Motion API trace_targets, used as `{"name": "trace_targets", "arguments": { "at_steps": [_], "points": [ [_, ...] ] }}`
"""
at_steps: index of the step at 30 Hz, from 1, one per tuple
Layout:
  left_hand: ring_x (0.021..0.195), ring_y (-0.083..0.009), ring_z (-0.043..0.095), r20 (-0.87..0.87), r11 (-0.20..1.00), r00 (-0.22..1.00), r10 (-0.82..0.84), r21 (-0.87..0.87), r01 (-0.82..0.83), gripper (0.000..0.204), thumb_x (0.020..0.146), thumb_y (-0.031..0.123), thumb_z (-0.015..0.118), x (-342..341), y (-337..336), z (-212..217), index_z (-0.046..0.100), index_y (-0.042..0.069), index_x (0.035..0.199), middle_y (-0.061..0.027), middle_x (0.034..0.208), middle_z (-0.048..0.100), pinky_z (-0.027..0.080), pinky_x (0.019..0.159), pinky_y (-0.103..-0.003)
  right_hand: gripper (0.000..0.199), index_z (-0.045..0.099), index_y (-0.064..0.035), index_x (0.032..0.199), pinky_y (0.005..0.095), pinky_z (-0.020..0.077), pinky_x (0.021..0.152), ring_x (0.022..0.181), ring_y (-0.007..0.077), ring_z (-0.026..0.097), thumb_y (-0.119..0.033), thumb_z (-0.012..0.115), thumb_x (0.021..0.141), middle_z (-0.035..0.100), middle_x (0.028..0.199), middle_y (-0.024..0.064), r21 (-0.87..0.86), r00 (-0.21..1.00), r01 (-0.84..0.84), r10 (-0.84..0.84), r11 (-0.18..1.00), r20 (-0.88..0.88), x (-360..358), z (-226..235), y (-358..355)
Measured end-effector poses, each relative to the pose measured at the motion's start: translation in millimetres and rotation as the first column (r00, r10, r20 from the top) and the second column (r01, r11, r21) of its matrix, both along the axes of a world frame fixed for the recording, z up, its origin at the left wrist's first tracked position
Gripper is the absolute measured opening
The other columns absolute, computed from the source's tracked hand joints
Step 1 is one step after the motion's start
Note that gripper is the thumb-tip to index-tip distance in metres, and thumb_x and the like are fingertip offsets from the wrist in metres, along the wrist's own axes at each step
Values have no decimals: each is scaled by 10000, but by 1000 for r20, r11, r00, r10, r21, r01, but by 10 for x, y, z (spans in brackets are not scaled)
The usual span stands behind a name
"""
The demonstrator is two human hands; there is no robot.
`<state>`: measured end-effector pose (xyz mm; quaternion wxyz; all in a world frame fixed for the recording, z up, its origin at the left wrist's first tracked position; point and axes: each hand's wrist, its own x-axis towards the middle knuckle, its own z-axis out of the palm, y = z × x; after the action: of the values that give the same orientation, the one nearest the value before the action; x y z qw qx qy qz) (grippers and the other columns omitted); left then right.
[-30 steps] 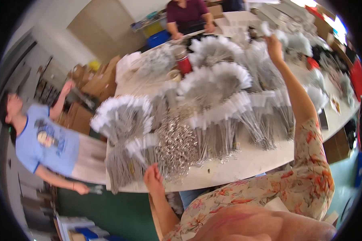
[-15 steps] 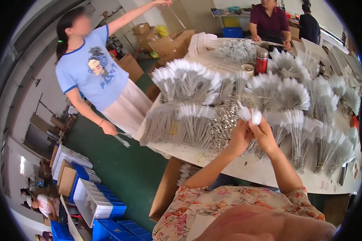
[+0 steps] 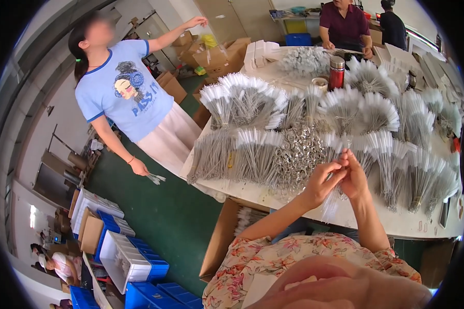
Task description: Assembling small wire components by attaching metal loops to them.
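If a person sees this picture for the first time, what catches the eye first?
Most striking are the fanned bundles of thin white-tipped wire brushes covering the white table. In front of them the left hand and right hand meet around a small clear packet of brushes. At the left, a person in a light blue T-shirt stands on the green floor, one arm raised.

Floral short sleeves [image 3: 273, 252], pink and green print, bare forearms
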<state>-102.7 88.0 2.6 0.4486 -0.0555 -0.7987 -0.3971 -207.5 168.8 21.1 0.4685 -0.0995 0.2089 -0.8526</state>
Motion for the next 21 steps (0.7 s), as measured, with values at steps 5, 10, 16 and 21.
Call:
{"name": "trace_targets", "arguments": {
  "at_steps": [5, 10, 16, 21],
  "points": [
    [1088, -289, 469, -56, 976, 988, 143, -156, -150, 694, 707, 152, 711, 105, -298, 442, 362, 39, 1296, -171, 1294, 373, 411, 877, -373, 156, 558, -39, 924, 231, 435, 578, 608, 119, 514, -171, 475, 914, 535, 720, -1, 276, 866, 84, 66, 957, -495, -101, 254, 401],
    [1187, -265, 393, 109, 801, 860, -499, 436, 410, 857, 756, 178, 683, 42, -160, 429, 121, 89, 1396, -146, 1364, 289, 401, 903, -366, 163, 573, -18, 842, 241, 434, 582, 699, 93, 551, -136, 472, 892, 592, 772, 21, 238, 310, 326, 134, 915, -941, 270, 78, 289],
    [905, -227, 550, 276, 920, 877, -392, 97, 380, 336, 734, 138, 708, 182, -262, 200, 573, 66, 1032, -95, 1028, 552, 449, 753, -299, 200, 570, -54, 823, 207, 364, 508, 562, 58, 441, -223, 505, 907, 525, 687, -21, 523, 541, -100, 487, 846, -685, 177, 309, 633],
    [682, -188, 554, 99, 929, 930, -353, -83, 361, 156, 711, 98, 720, 250, -18, 320, 593, 55, 792, -57, 745, 582, 443, 616, -283, 186, 591, -33, 868, 178, 319, 489, 546, 36, 406, -206, 530, 898, 544, 684, -20, 476, 648, -384, 598, 791, -471, 142, 178, 822]
  ]
}}
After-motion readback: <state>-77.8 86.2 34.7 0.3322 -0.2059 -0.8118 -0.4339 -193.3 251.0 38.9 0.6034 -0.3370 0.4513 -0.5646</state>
